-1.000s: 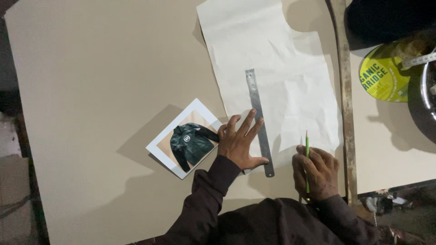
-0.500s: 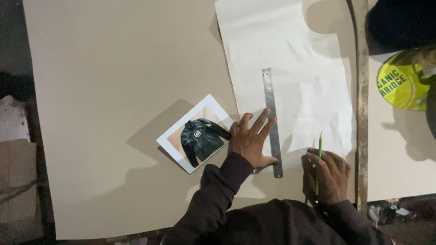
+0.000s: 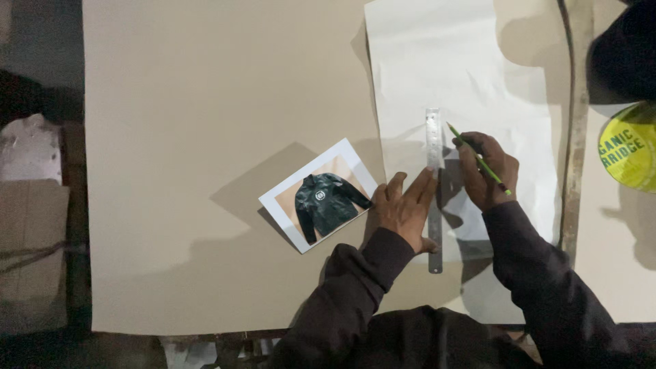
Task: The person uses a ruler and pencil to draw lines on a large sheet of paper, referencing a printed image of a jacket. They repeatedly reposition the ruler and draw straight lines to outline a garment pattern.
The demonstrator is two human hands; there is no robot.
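My left hand [image 3: 403,208] lies flat with fingers spread, pressing a steel ruler [image 3: 433,147] onto a white paper pattern piece [image 3: 451,68]. My right hand [image 3: 486,171] grips a green pencil [image 3: 478,159], its tip touching the paper just right of the ruler's upper part. The white piece rests on a large beige sheet [image 3: 205,102]. Left of my left hand, a photo card of a dark jacket [image 3: 320,196] lies tilted on the beige sheet.
A long wooden strip [image 3: 572,137] runs along the right edge of the white paper. A yellow-green round lid [image 3: 629,147] sits at the far right under a dark object [image 3: 625,55]. A cardboard box [image 3: 31,253] and crumpled white material [image 3: 27,147] stand at the left.
My right hand has moved up from beside the ruler's lower end and brought the pencil tip to the ruler's upper part. My left hand keeps pressing the ruler.
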